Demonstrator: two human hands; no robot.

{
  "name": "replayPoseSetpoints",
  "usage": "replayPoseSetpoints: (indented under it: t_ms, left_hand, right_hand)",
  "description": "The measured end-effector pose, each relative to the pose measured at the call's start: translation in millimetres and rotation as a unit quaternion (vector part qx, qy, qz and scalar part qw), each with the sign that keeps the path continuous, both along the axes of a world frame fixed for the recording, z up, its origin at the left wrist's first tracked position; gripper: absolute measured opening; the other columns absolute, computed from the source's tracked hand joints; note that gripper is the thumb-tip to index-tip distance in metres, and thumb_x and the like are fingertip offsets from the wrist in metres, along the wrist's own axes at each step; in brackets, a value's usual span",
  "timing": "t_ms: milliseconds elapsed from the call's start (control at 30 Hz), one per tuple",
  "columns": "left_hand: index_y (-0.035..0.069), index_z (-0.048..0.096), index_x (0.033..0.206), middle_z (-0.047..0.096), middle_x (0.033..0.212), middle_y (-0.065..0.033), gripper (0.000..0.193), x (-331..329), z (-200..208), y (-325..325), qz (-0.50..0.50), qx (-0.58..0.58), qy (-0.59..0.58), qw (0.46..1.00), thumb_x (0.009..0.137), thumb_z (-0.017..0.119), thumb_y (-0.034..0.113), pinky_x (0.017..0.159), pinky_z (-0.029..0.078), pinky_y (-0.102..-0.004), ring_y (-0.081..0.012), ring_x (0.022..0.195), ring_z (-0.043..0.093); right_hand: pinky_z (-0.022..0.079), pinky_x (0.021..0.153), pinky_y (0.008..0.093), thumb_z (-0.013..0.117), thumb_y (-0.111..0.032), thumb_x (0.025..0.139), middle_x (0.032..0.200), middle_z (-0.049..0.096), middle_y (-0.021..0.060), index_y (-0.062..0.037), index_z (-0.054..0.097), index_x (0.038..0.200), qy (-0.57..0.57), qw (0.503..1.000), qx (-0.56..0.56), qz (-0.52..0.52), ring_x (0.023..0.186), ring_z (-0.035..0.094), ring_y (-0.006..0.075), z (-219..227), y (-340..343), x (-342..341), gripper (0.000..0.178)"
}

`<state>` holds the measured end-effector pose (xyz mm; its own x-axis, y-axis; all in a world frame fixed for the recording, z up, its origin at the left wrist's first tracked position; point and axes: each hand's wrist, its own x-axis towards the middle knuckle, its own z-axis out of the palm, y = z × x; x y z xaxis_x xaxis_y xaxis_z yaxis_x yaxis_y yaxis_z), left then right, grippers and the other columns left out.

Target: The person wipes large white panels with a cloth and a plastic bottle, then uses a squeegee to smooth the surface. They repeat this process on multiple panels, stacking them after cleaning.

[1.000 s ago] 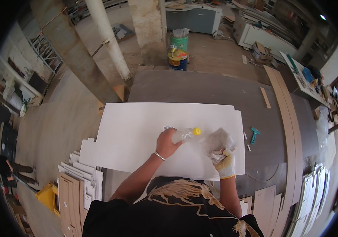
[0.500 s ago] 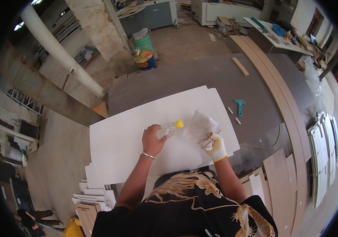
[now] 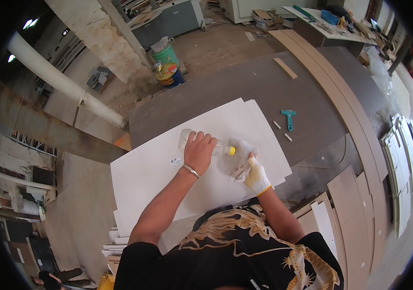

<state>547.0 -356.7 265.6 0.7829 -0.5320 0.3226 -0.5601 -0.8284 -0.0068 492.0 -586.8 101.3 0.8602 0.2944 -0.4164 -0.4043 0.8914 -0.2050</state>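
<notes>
Left grip (image 3: 199, 153): bare hand, bracelet at the wrist, fingers wrapped over a clear plastic bottle (image 3: 205, 143) lying on its side on the white panel (image 3: 153, 169). Bottle's yellow cap (image 3: 232, 151) points right, toward the cloth. Right grip (image 3: 256, 177): hand in a white glove with a yellow cuff, closed on a crumpled whitish cloth (image 3: 239, 159) pressed to the panel just right of the cap. Panel lies across the grey counter (image 3: 264, 92), other white sheets under it. Small label (image 3: 175, 161) on the panel, just left of the left hand. Far right on the counter, well apart: teal scraper (image 3: 288, 117), two small white sticks (image 3: 282, 131). Far left, on the floor: green bucket (image 3: 166, 62).
</notes>
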Motion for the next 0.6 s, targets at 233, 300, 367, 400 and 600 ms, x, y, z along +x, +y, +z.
replayPoseSetpoints:
  t_ms: [233,300,367,400,600]
  left_hand:
    - [0.007,0.069,0.102,0.069,0.103,-0.0073,0.03,-18,-16,39,0.054,0.015,0.03,0.998,0.075,0.066,-0.004,0.106,0.041,-0.0486,-0.0295,0.11,0.06]
    - [0.007,0.069,0.103,0.069,0.104,-0.0067,0.031,-20,-26,54,0.097,-0.012,0.005,0.995,0.073,0.071,-0.003,0.106,0.04,-0.048,-0.0294,0.111,0.061]
    - [0.007,0.07,0.104,0.071,0.106,-0.0062,0.035,-28,-35,67,0.136,-0.056,-0.005,0.989,0.071,0.079,0.001,0.106,0.039,-0.048,-0.029,0.112,0.061]
    - [0.007,0.07,0.104,0.071,0.108,-0.0059,0.037,-33,-39,75,0.163,-0.071,0.01,0.984,0.07,0.082,0.003,0.106,0.039,-0.0479,-0.0287,0.112,0.061]
    - [0.006,0.071,0.111,0.072,0.112,-0.0072,0.05,-72,-84,142,0.228,-0.148,0.03,0.962,0.066,0.092,0.013,0.107,0.042,-0.0483,-0.0294,0.117,0.061]
  right_hand:
    - [0.057,0.1,0.0512,0.064,-0.053,0.103,0.15,0.059,0.012,-0.017,0.04,0.161,-0.055,0.995,-0.068,0.041,0.13,0.061,0.0328,8,19,6,0.073]
    - [0.053,0.106,0.0523,0.064,-0.054,0.104,0.153,0.057,0.0116,-0.0167,0.041,0.161,-0.093,0.994,-0.047,0.037,0.132,0.059,0.0341,10,36,5,0.072]
    - [0.05,0.11,0.0527,0.063,-0.053,0.104,0.153,0.057,0.0108,-0.016,0.043,0.16,-0.062,0.997,-0.003,0.048,0.134,0.058,0.0346,14,57,4,0.07]
    - [0.049,0.112,0.053,0.063,-0.052,0.104,0.153,0.057,0.0105,-0.0156,0.044,0.159,-0.074,0.994,0.029,0.073,0.135,0.057,0.0349,17,68,4,0.069]
    - [0.041,0.119,0.0581,0.063,-0.052,0.104,0.158,0.054,0.0127,-0.0146,0.044,0.16,-0.024,0.988,0.136,0.067,0.142,0.052,0.0391,38,128,-4,0.07]
